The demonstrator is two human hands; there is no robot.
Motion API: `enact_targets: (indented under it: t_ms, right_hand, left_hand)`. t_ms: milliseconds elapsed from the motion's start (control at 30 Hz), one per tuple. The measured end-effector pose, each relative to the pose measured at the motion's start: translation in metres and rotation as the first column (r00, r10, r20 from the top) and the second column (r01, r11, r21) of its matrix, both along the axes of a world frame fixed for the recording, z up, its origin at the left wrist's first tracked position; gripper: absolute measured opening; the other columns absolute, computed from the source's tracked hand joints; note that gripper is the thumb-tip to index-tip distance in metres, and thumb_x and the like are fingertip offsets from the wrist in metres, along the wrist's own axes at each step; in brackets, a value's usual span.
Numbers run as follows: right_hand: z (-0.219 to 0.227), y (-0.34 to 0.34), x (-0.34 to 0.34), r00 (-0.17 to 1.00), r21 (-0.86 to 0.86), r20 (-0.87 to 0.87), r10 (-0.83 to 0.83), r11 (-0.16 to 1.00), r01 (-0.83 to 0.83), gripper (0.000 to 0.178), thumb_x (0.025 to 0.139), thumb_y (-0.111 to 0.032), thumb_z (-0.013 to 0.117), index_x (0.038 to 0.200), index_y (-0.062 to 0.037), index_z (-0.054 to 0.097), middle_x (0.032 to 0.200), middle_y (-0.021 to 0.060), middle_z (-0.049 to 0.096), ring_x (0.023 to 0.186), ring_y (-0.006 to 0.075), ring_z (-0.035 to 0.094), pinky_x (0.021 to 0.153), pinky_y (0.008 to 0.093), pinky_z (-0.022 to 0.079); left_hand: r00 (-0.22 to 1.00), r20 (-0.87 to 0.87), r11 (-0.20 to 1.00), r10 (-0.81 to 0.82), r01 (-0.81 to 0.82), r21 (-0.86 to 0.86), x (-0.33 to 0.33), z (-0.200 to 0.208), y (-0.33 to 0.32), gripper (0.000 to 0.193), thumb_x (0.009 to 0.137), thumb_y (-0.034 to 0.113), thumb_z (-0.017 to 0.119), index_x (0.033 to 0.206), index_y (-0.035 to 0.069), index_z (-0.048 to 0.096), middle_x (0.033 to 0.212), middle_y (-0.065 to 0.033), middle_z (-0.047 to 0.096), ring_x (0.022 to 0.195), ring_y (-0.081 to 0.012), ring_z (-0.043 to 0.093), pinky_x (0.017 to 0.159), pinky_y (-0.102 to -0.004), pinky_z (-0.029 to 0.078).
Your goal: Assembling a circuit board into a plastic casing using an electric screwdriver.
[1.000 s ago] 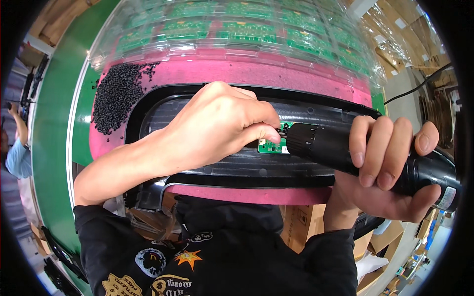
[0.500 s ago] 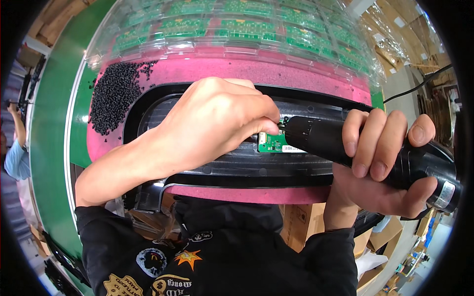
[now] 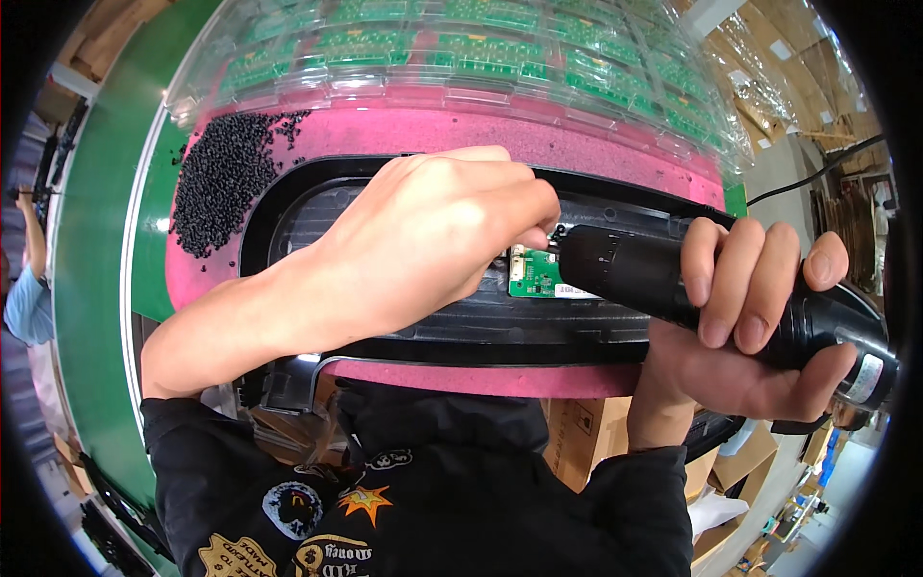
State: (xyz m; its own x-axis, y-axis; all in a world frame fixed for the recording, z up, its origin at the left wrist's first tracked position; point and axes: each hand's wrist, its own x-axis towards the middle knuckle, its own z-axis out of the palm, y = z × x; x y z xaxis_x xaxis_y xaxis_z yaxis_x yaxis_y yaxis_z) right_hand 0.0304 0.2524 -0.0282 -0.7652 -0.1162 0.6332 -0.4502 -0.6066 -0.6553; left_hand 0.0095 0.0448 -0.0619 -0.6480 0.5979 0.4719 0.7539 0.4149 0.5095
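Note:
My right hand (image 3: 740, 298) is wrapped round a black electric screwdriver (image 3: 635, 277), which lies slanted with its nose to the left. The fingers of my left hand (image 3: 433, 231) are pinched together close to that nose. Small black screws (image 3: 560, 231) show at those fingertips; the screwdriver's bit is hidden. Beneath both hands is a green circuit board (image 3: 534, 274) with a white connector, seated inside a long black plastic housing (image 3: 317, 213). Part of the board is covered by the screwdriver and my left hand.
A heap of small black screws (image 3: 221, 183) lies on the pink mat (image 3: 385, 130) at the left. Clear plastic trays (image 3: 461, 82) of green boards stand at the back. Cardboard boxes (image 3: 586, 438) are below the near edge. Far left, another person's arm (image 3: 34, 240) shows.
My left fingertips have lifted slightly away from the board, uncovering more of its connector. The screwdriver in my right hand has shifted a little to the right.

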Motion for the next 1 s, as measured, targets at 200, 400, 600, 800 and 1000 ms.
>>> enact_targets:
  t_ms: [200, 400, 600, 800, 1000]
  right_hand:
    - [-0.009, -0.005, -0.012, 0.991, 0.112, -0.108, -0.083, 0.989, 0.095, 0.046, 0.089, -0.049, 0.054, 0.107, -0.0077, 0.049, 0.063, -0.0025, 0.045, 0.050, 0.0086, 0.040, 0.057, 0.0278, 0.037]
    - [-0.015, -0.010, -0.012, 0.992, 0.111, -0.031, -0.120, 0.986, 0.123, 0.044, 0.090, -0.049, 0.053, 0.106, -0.0078, 0.049, 0.061, -0.0022, 0.043, 0.049, 0.0093, 0.039, 0.054, 0.0278, 0.037]
    - [-0.009, -0.024, -0.013, 0.980, 0.202, 0.049, -0.193, 0.963, 0.180, 0.040, 0.093, -0.043, 0.055, 0.110, -0.0078, 0.048, 0.068, 0.0002, 0.046, 0.054, 0.0113, 0.042, 0.061, 0.0307, 0.039]
    - [0.008, -0.039, -0.021, 0.982, 0.542, 0.073, -0.175, 0.833, 0.108, 0.028, 0.091, -0.028, 0.057, 0.105, -0.0057, 0.046, 0.069, 0.0015, 0.046, 0.057, 0.0128, 0.044, 0.066, 0.0328, 0.043]
    - [0.009, -0.058, -0.022, 0.931, 0.546, 0.094, -0.352, 0.801, 0.247, 0.021, 0.093, -0.023, 0.052, 0.103, -0.0045, 0.048, 0.065, 0.0006, 0.043, 0.053, 0.0115, 0.042, 0.060, 0.0307, 0.041]
  left_hand:
    - [0.990, -0.014, 0.985, 0.143, -0.140, 0.101, -0.001, 0.002, -0.001, 0.012, 0.087, 0.007, 0.065, 0.085, -0.003, 0.058, 0.074, -0.0136, 0.058, 0.066, -0.0310, 0.059, 0.059, -0.0362, 0.047]
    - [0.985, 0.087, 0.989, 0.147, -0.146, -0.009, 0.002, 0.013, -0.004, 0.017, 0.086, 0.009, 0.067, 0.081, -0.003, 0.056, 0.069, -0.0139, 0.053, 0.063, -0.0321, 0.057, 0.056, -0.0371, 0.045]
    - [0.992, 0.050, 0.992, 0.113, -0.115, 0.043, -0.002, 0.006, -0.010, 0.015, 0.083, 0.008, 0.069, 0.082, -0.003, 0.059, 0.071, -0.0152, 0.057, 0.067, -0.0347, 0.059, 0.059, -0.0406, 0.047]
    - [0.995, 0.047, 0.995, 0.092, -0.094, 0.044, -0.001, -0.002, -0.018, 0.011, 0.079, 0.005, 0.068, 0.086, -0.003, 0.063, 0.077, -0.0170, 0.062, 0.074, -0.0375, 0.060, 0.064, -0.0432, 0.048]
    - [0.992, 0.091, 0.995, 0.093, -0.096, 0.030, 0.001, -0.002, -0.019, 0.012, 0.078, 0.004, 0.068, 0.086, -0.004, 0.062, 0.076, -0.0180, 0.061, 0.075, -0.0385, 0.060, 0.064, -0.0447, 0.048]
